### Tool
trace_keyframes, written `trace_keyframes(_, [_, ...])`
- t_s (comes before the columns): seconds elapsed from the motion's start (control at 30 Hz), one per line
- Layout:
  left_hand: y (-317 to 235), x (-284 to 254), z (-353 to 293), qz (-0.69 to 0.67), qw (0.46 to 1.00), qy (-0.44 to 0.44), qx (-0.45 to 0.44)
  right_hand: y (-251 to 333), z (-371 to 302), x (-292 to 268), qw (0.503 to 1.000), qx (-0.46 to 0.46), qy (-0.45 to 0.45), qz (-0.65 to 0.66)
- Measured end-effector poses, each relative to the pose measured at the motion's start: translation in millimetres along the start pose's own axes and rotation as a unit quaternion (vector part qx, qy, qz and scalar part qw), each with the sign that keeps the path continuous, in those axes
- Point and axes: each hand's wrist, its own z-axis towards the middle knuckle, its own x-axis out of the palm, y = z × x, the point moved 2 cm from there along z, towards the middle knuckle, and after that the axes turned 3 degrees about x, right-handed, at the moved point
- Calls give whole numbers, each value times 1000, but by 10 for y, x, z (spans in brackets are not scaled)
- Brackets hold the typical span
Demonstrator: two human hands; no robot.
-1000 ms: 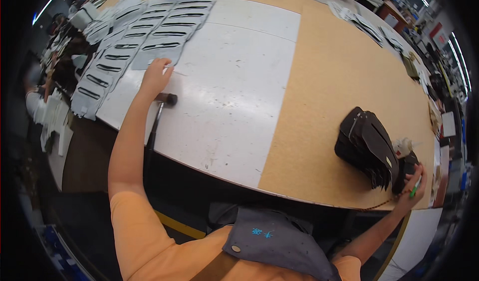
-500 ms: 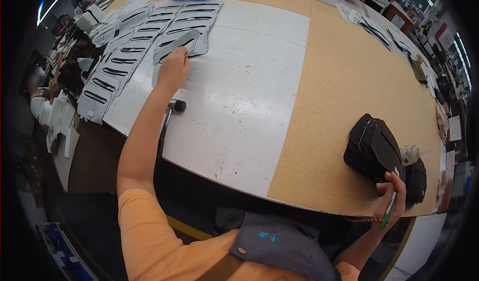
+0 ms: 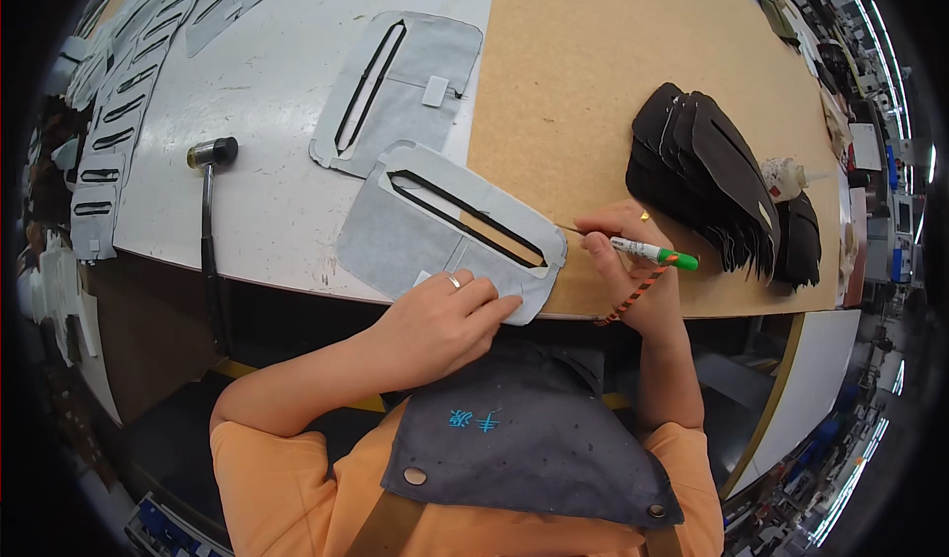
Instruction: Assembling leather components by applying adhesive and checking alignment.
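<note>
A grey panel (image 3: 395, 231) with a long black-edged slot lies at the table's near edge, slanting down to the right. My left hand (image 3: 450, 320), fingers bent, grips its near edge beside a small white tab, partly covered. My right hand (image 3: 633, 251) pinches a white and green pen (image 3: 638, 251). The pen's thin dark tip points left, by the panel's right end; I cannot tell whether it touches. Just beyond, partly under this panel, lies a second grey panel (image 3: 361, 73) with a similar slot and a white tab (image 3: 435, 90).
A mallet (image 3: 213, 152) with a black head lies at left, its handle over the table edge. Rows of slotted grey panels (image 3: 124, 107) run along the far left. Stacked dark brown pieces (image 3: 702, 162) stand at right, next to a small white bottle (image 3: 786, 176).
My left hand has come back from the far panels to the near edge, where two panels now lie. My right hand has moved left from the dark stack with the pen. The view has shifted.
</note>
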Motion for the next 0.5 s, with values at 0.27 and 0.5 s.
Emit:
trace_keyframes(0.27, [299, -396, 111, 67, 988, -106, -91, -177, -131, -16, 998, 29, 42, 25])
trace_keyframes(0.5, [247, 13, 282, 60, 998, 17, 13, -247, -191, 24, 991, 53, 18, 118])
